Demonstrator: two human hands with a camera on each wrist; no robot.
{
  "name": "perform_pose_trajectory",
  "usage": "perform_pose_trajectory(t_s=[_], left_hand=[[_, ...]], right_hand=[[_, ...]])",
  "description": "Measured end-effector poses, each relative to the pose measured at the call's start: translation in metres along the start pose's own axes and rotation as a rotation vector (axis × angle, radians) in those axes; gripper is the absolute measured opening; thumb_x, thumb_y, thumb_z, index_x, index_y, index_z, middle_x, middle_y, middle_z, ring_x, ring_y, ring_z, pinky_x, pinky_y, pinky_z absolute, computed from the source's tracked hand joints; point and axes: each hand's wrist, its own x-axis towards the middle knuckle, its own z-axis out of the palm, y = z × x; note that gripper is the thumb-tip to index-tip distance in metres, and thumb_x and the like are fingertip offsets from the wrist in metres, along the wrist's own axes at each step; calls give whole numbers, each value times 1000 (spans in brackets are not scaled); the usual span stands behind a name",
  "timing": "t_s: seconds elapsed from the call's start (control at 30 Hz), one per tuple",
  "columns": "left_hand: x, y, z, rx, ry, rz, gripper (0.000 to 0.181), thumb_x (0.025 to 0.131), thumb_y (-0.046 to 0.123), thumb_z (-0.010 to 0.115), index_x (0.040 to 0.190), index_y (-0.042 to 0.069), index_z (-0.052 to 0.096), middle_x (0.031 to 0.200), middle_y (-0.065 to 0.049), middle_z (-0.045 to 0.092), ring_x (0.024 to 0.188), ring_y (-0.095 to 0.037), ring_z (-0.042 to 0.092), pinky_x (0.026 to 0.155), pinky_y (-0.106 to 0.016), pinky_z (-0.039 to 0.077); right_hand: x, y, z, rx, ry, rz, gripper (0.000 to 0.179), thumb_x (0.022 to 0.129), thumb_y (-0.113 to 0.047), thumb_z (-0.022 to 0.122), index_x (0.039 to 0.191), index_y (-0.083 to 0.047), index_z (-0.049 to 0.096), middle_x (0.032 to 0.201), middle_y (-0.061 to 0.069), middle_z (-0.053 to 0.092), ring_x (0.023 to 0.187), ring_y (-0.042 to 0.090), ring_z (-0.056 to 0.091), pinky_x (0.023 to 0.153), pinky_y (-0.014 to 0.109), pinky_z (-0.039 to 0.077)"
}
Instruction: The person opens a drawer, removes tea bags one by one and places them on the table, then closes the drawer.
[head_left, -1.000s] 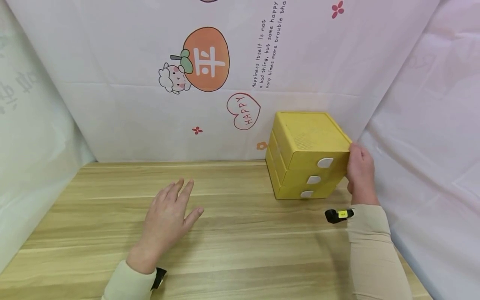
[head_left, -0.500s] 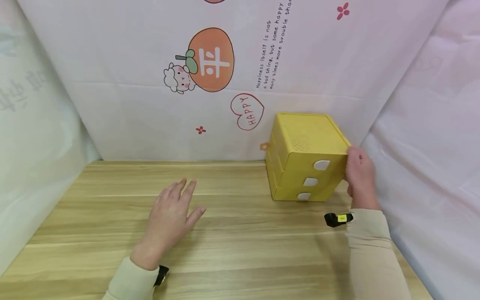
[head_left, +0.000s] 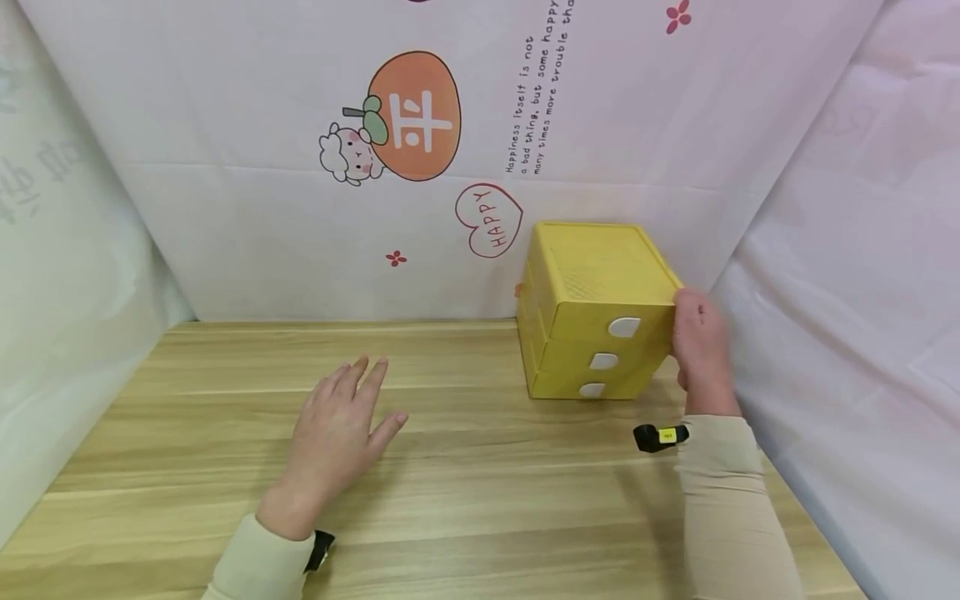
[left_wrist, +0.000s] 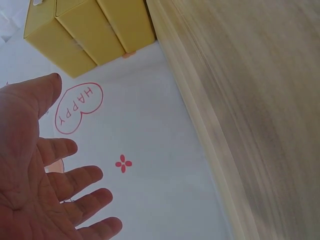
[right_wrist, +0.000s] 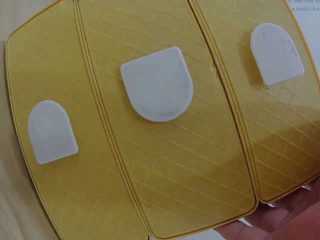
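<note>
1. White printed sheeting [head_left: 262, 225] makes the wall behind the three-drawer yellow cabinet [head_left: 588, 317], and a wood-grain tabletop [head_left: 465, 517] runs beneath it.
2. From where I stand, the cabinet has just slid a little leftward along that wall: its corner now covers part of the small orange flower print [head_left: 519, 290], which showed whole a second ago. I'd judge this to be a repositioning of the whole cabinet, since all three drawers look closed.
3. The hands are well apart. The right hand [head_left: 702, 342] lies against the cabinet's right side, near the top front corner, fingers bent; whether it grips or merely pushes, I can't tell.
4. The left hand [head_left: 333, 433] is well to the cabinet's left, palm down, fingers spread and relaxed, holding nothing.
5. Three white drawer handles [right_wrist: 159, 85] stud the cabinet's front, the middle one turned the opposite way.
6. Close behind the cabinet, the sheeting seems to leave little room; right of it, a side sheet [head_left: 847, 333] hangs near the right hand. A black wrist camera [head_left: 651, 437] juts out just in front of the cabinet.
</note>
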Motion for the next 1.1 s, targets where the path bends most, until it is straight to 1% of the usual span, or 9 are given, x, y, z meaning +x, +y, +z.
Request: perform_pose_trajectory(t_s=[0.17,0.33,0.43,0.53,0.63,0.77,0.87,1.03,1.1], left_hand=[[0,0,0,3,-3,0,75,97,52,69,154,6,50,152,-26,52,139,-47,50,114,-61,39],[0,0,-1,-1,-5,-3,76,97,51,69,154,6,49,152,-27,52,138,-47,50,114,-61,39],[0,0,-1,-2,-4,-3,76,97,51,69,154,6,49,152,-27,52,138,-47,50,114,-61,40],[0,0,0,-1,3,1,75,97,51,70,154,6,50,151,-27,52,138,-47,51,113,-61,40],[0,0,0,-1,8,2,75,96,50,70,154,6,50,151,-27,53,137,-47,51,113,-60,41],[0,0,0,0,-1,-1,75,96,50,70,154,6,50,151,-27,52,138,-47,50,113,-60,41],[0,0,0,-2,-3,0,75,97,50,70,154,6,50,152,-27,52,138,-47,50,113,-60,40],[0,0,-1,-5,-4,2,75,97,50,70,154,5,50,151,-27,52,138,-48,50,114,-60,40],[0,0,-1,-3,-4,2,75,97,50,70,154,5,49,151,-27,52,138,-48,50,114,-60,40]], right_hand=[[-2,-1,5,-35,9,-16,35,102,-47,32,100,-22,56,123,5,51,101,20,50,81,38,53],[-5,-2,10,-51,12,-21,34,101,-48,32,103,-25,57,128,6,52,103,21,49,79,37,52],[-6,-2,14,-44,1,-36,34,102,-48,32,100,-23,56,124,6,51,101,21,49,76,36,51],[-8,-2,17,-41,-19,-58,35,102,-47,30,98,-22,54,122,7,50,100,22,49,77,37,50],[-12,-3,21,-43,-34,-74,35,102,-46,29,100,-22,54,122,8,50,101,24,48,78,38,48],[-16,-5,25,-56,-45,-105,37,103,-46,29,101,-20,55,118,9,50,98,25,48,76,38,46],[-19,-6,29,-63,-46,-115,43,103,-47,28,110,-17,58,121,11,51,100,26,48,76,38,46],[-24,-8,33,-79,-45,-123,56,102,-49,28,135,-16,59,134,12,52,110,29,49,82,39,44],[-26,-9,35,-82,-50,-134,58,102,-49,27,137,-14,58,133,14,52,110,31,49,83,39,43]])
